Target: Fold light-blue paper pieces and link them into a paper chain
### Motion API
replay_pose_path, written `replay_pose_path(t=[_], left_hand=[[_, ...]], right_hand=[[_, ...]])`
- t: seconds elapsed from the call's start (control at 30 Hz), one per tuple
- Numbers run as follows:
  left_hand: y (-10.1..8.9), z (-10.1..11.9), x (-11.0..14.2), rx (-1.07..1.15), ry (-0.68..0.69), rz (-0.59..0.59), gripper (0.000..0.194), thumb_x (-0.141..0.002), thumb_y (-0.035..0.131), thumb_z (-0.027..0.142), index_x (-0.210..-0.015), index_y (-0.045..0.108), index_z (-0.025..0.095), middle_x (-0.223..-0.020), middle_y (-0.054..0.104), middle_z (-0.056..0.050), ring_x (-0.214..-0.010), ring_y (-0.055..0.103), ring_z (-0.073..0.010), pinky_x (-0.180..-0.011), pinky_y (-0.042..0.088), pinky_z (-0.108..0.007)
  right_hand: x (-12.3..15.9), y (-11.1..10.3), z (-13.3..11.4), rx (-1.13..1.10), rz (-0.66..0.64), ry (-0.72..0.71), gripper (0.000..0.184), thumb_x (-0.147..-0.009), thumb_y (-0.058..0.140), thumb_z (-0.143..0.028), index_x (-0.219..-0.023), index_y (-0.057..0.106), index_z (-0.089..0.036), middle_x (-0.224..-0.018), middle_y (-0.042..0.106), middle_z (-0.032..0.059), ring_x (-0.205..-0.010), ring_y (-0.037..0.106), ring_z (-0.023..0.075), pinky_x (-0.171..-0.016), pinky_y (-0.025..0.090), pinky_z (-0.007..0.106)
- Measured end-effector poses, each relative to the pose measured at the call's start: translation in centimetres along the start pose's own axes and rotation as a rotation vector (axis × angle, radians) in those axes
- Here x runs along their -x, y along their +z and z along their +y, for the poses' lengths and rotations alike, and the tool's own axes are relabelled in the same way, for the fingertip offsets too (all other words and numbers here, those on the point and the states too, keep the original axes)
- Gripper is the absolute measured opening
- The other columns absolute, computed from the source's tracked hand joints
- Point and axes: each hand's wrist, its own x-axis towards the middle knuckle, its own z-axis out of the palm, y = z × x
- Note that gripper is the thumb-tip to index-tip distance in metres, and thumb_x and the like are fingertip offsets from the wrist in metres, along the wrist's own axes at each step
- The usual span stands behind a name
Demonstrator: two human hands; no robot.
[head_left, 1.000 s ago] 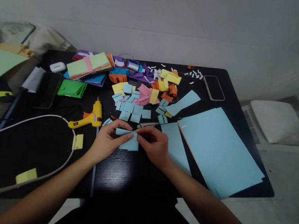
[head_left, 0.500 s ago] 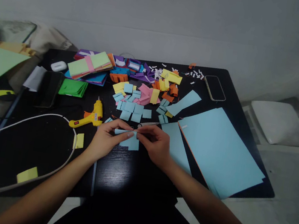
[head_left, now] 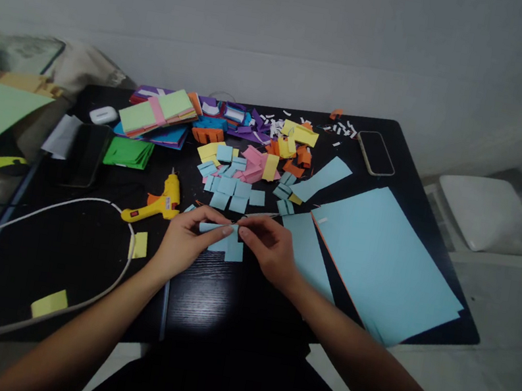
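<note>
My left hand (head_left: 189,240) and my right hand (head_left: 266,246) meet over the middle of the black table (head_left: 82,246). Both pinch a small light-blue paper piece (head_left: 229,241), folded between the fingertips. A second bit of the same blue paper hangs just below the fold. Scissors (head_left: 258,215) lie right behind my fingers. A yellow glue gun (head_left: 155,203) rests to the left of my left hand. Several small blue paper squares (head_left: 232,187) lie behind the scissors.
Large light-blue sheets (head_left: 380,262) cover the right of the table. Stacks of coloured paper (head_left: 159,115) and folded bits lie at the back. A phone (head_left: 375,153) is at the back right, another phone (head_left: 82,152) and an earbud case (head_left: 103,114) at the left. A white cable (head_left: 89,203) loops at front left.
The blue piece has been folded narrower between my fingers, and both hands have shifted slightly away from me.
</note>
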Motion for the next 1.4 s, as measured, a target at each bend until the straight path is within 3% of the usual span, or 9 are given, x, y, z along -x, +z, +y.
replay_pose_path(t=[0.4,0.67,1.4], left_hand=[[0.22,-0.05,0.24,-0.101,0.061,0.023,0.009,-0.086,0.078,0.030,-0.088,0.079,0.022,-0.085,0.079,-0.001,-0.076,0.070,-0.0159,-0.069,0.054,-0.026],[0.24,-0.49,0.35,-0.150,0.151,0.029,0.005,-0.089,0.077,0.026,-0.089,0.079,0.022,-0.088,0.080,-0.001,-0.083,0.074,-0.0167,-0.076,0.058,-0.026],[0.76,-0.35,0.64,-0.189,0.166,0.039,0.007,-0.091,0.074,0.027,-0.088,0.077,0.021,-0.086,0.078,-0.001,-0.081,0.073,-0.0164,-0.080,0.057,-0.028]], right_hand=[[-0.04,0.21,0.44,0.033,0.042,-0.021,0.014,-0.081,0.086,-0.031,-0.092,0.080,-0.024,-0.093,0.082,0.0019,-0.088,0.077,0.0193,-0.086,0.065,0.034],[0.05,0.25,0.59,0.025,0.054,-0.031,0.013,-0.081,0.086,-0.028,-0.093,0.081,-0.025,-0.095,0.083,0.0013,-0.090,0.079,0.0197,-0.089,0.065,0.035],[-0.02,0.21,0.18,0.142,0.048,-0.010,0.021,-0.086,0.080,-0.044,-0.089,0.080,-0.023,-0.086,0.080,0.0029,-0.081,0.075,0.0190,-0.077,0.062,0.032]])
